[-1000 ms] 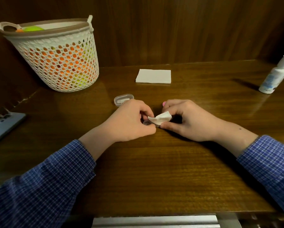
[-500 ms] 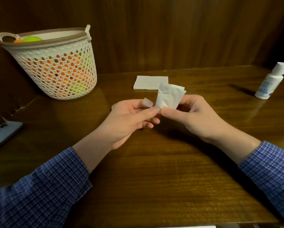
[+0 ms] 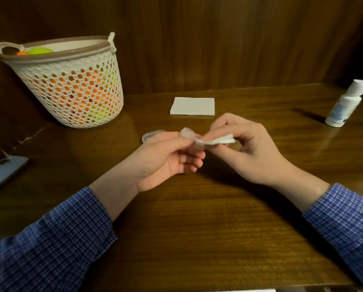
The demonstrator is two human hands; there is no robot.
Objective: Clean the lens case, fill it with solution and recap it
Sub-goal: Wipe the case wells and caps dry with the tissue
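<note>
My left hand (image 3: 165, 159) holds a small clear lens case (image 3: 188, 133) between thumb and fingers, lifted above the table. My right hand (image 3: 248, 148) pinches a folded white tissue (image 3: 216, 140), whose tip touches the case. A clear cap (image 3: 153, 134) lies on the table just behind my left hand, partly hidden by it. The white solution bottle (image 3: 342, 106) stands capped at the far right.
A white mesh basket (image 3: 71, 85) with orange and green items stands at the back left. A folded white napkin (image 3: 192, 106) lies at the back centre. A grey phone (image 3: 1, 173) rests at the left edge. A wooden wall rises behind the table (image 3: 197, 228).
Both hands rose from the table with the case and tissue. The tissue was spread open half a second ago and is now folded flat, its tip at the case.
</note>
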